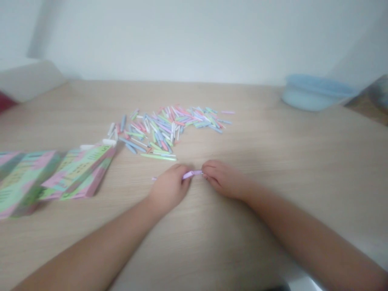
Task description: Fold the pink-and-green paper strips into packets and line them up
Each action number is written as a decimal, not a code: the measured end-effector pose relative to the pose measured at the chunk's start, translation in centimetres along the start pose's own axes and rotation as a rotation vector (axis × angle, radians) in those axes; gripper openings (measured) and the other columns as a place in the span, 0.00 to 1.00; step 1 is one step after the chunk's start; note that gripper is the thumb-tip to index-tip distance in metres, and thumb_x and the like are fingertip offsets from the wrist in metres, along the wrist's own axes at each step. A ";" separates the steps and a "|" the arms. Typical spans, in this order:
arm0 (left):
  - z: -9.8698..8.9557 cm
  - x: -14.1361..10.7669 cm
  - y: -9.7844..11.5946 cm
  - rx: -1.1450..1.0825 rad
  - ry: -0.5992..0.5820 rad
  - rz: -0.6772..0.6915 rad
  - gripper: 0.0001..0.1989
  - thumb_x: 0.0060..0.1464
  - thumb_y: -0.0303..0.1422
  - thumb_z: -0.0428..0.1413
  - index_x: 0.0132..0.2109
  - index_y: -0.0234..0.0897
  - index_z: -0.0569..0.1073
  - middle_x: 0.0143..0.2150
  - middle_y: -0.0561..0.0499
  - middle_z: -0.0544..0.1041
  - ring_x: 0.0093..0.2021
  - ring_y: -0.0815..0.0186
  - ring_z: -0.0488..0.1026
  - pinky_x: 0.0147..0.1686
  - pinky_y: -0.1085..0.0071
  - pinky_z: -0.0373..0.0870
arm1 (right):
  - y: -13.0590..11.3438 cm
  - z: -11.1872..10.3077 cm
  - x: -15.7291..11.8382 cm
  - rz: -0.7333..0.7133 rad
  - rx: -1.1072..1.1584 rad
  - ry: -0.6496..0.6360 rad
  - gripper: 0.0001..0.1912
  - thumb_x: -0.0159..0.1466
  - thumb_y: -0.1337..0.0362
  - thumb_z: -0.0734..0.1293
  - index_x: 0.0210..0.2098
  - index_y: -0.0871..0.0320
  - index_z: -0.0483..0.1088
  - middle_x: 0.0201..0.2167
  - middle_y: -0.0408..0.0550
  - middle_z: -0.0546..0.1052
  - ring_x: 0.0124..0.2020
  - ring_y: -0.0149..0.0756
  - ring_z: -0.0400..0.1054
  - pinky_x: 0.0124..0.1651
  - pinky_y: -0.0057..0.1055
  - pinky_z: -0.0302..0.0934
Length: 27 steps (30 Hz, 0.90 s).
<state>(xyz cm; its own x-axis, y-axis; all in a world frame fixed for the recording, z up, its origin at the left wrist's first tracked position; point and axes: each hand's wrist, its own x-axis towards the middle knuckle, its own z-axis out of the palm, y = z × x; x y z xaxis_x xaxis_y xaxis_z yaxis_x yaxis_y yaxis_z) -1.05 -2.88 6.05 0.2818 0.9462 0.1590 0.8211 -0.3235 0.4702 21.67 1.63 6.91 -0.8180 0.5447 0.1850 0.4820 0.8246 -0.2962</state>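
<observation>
I have the left hand [169,188] and right hand [224,180] pinching a pink paper strip [191,174] mid-table. Open wood table [287,161] lies rightward; loose paper strips [169,129] sit beyond, patterned paper sheets [57,178] at left edge, blue tub [315,93] far right corner.

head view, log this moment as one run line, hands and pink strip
left hand: pinches pink paper strip | right hand: fingers at strip's other end | nearby: pastel paper strips, patterned folded paper
</observation>
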 end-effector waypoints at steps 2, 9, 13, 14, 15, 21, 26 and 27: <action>-0.1 0.0 -0.3 -0.083 0.022 -0.027 0.09 0.67 0.36 0.51 0.42 0.41 0.75 0.37 0.51 0.77 0.39 0.60 0.74 0.39 0.66 0.65 | 0.4 -0.4 -0.1 0.022 -0.052 -0.027 0.11 0.72 0.71 0.58 0.43 0.63 0.73 0.42 0.56 0.76 0.46 0.44 0.69 0.54 0.42 0.65; -0.1 0.2 -0.5 -0.168 0.027 -0.059 0.12 0.68 0.40 0.51 0.43 0.42 0.76 0.37 0.52 0.78 0.39 0.61 0.74 0.38 0.67 0.64 | 1.4 -1.2 -0.3 0.062 -0.078 -0.069 0.11 0.72 0.71 0.59 0.41 0.62 0.74 0.40 0.55 0.76 0.45 0.43 0.70 0.53 0.41 0.65; 0.0 0.3 -0.5 -0.168 0.033 -0.046 0.12 0.68 0.40 0.51 0.45 0.43 0.77 0.39 0.51 0.79 0.40 0.60 0.75 0.40 0.66 0.65 | 1.0 -1.1 -0.3 0.065 -0.062 -0.100 0.11 0.72 0.71 0.60 0.41 0.62 0.74 0.41 0.54 0.76 0.44 0.42 0.70 0.51 0.39 0.64; 0.0 0.3 -0.5 -0.169 0.033 -0.046 0.12 0.68 0.40 0.51 0.45 0.43 0.77 0.39 0.51 0.79 0.40 0.60 0.75 0.40 0.66 0.65 | 1.0 -1.1 -0.3 0.066 -0.063 -0.104 0.11 0.72 0.71 0.59 0.42 0.62 0.74 0.41 0.54 0.76 0.44 0.42 0.70 0.51 0.39 0.64; 0.0 0.3 -0.5 -0.171 0.032 -0.047 0.12 0.68 0.40 0.51 0.45 0.43 0.77 0.39 0.51 0.80 0.40 0.60 0.75 0.40 0.66 0.66 | 0.9 -1.1 -0.3 0.069 -0.062 -0.106 0.11 0.72 0.70 0.59 0.42 0.62 0.74 0.41 0.54 0.76 0.44 0.42 0.70 0.51 0.38 0.64; 0.0 0.2 -0.4 -0.155 0.030 -0.048 0.12 0.68 0.40 0.51 0.45 0.43 0.77 0.39 0.51 0.80 0.41 0.60 0.76 0.40 0.66 0.67 | 1.0 -1.1 -0.3 0.080 -0.023 -0.099 0.12 0.74 0.69 0.58 0.43 0.63 0.74 0.41 0.54 0.76 0.43 0.42 0.70 0.51 0.39 0.64; -0.2 0.1 0.0 -0.148 0.018 -0.034 0.12 0.68 0.39 0.50 0.45 0.43 0.77 0.40 0.50 0.80 0.41 0.59 0.76 0.42 0.66 0.68 | 1.1 -1.1 -0.3 0.069 -0.017 -0.093 0.12 0.73 0.69 0.59 0.43 0.62 0.75 0.41 0.54 0.76 0.43 0.42 0.70 0.49 0.39 0.65; -0.3 0.1 0.0 -0.148 0.016 -0.031 0.11 0.68 0.38 0.50 0.45 0.43 0.77 0.40 0.50 0.80 0.41 0.59 0.76 0.42 0.66 0.68 | 1.0 -1.0 -0.3 0.069 -0.016 -0.095 0.12 0.73 0.69 0.59 0.43 0.62 0.75 0.41 0.54 0.76 0.43 0.42 0.70 0.49 0.39 0.65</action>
<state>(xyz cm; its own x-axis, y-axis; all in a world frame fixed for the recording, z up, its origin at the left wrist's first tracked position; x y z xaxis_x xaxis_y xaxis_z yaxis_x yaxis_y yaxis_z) -1.15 -2.83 6.30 0.2481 0.9562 0.1555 0.7467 -0.2910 0.5982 22.73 2.45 7.49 -0.8084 0.5839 0.0747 0.5427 0.7884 -0.2897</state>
